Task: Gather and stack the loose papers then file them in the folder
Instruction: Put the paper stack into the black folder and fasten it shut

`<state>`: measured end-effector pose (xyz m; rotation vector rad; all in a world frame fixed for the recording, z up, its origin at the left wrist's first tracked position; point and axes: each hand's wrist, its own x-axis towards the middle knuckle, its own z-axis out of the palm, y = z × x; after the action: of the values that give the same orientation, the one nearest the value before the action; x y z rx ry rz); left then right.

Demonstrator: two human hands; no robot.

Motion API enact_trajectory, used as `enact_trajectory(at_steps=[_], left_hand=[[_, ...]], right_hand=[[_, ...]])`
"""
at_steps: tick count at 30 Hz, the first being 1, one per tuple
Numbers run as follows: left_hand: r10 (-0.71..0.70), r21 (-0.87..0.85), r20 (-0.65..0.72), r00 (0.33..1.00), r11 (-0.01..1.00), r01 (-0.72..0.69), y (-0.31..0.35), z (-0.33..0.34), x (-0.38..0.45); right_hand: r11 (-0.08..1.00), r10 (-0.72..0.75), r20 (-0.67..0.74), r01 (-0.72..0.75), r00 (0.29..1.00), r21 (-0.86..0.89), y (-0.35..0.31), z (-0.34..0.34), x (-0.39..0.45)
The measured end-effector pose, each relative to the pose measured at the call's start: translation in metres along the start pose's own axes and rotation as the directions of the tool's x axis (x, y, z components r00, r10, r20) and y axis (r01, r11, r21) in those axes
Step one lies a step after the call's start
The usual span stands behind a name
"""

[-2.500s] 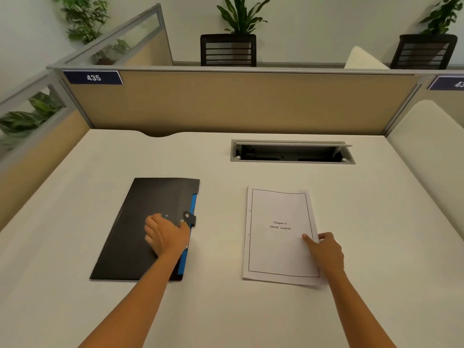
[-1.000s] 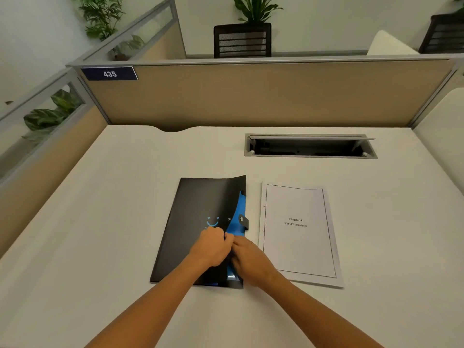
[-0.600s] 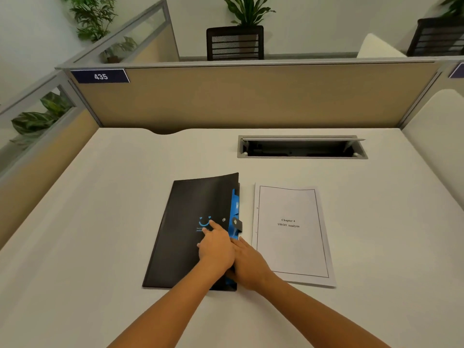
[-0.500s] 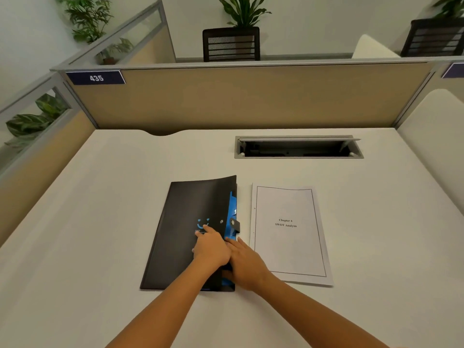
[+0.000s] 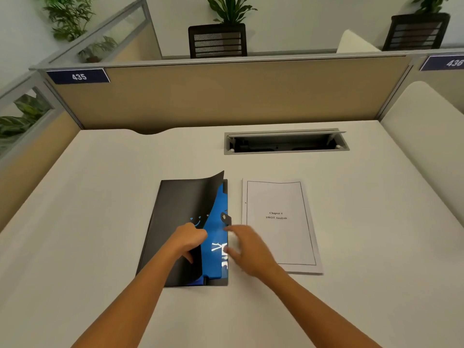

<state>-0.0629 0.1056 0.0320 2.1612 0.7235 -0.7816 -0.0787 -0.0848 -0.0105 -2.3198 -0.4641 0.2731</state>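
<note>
Lifting folder [image 5: 175, 222] cover, left hand [image 5: 187, 238].

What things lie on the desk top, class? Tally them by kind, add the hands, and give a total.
Folders: 1, the black folder, its cover lifted
Paper stacks: 1, the stack of papers beside it
Hands: 2, the left hand and the right hand
Total: 4

Office cubicle. White desk [image 5: 100, 197] walled by tan partitions [image 5: 226, 96]; numbered plates 435 [image 5: 79, 76] at 11 o'clock, 436 [image 5: 454, 62] at 1. Cable hatch [image 5: 286, 143] at 12. Potted plants [image 5: 227, 11] beyond.
</note>
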Motion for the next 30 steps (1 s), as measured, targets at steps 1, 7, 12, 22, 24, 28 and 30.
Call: enact_trajectory(at_steps=[1, 7, 12, 22, 24, 28, 30], left_hand=[[0.012, 0.006, 0.006, 1.0, 1.0, -0.012, 0.0, 0.001, 0.0], [0.024, -0.042, -0.006, 1.0, 0.999, -0.025, -0.006, 0.0, 0.001], [0.013, -0.048, -0.007, 1.0, 0.999, -0.013, -0.009, 0.004, 0.006], [0.009, -0.019, -0.018, 1.0, 1.0, -0.009, -0.007, 0.007, 0.008], [0.014, -0.018, -0.021, 1.0, 1.0, -0.014, -0.008, 0.007, 0.009], [0.015, -0.038, -0.016, 1.0, 0.999, -0.015, -0.01, 0.004, 0.01], [0.009, -0.049, -0.011, 1.0, 0.999, -0.009, -0.011, 0.003, 0.008]], right_hand=[[0.999, 0.047, -0.12, -0.044, 0.992, 0.029, 0.01, -0.012, -0.001], [0.757, 0.639, -0.399, -0.629, 0.657, 0.177, 0.07, -0.09, 0.005], [0.565, 0.788, -0.296, -0.825, 0.54, -0.004, 0.082, -0.1, 0.015], [0.407, 0.896, -0.2, -0.913, 0.398, 0.007, 0.08, -0.104, 0.036], [0.434, 0.89, -0.178, -0.9, 0.419, 0.049, 0.082, -0.102, 0.036], [0.473, 0.872, -0.201, -0.874, 0.446, 0.112, 0.079, -0.1, 0.031], [0.487, 0.864, -0.21, -0.864, 0.457, 0.128, 0.078, -0.102, 0.028]])
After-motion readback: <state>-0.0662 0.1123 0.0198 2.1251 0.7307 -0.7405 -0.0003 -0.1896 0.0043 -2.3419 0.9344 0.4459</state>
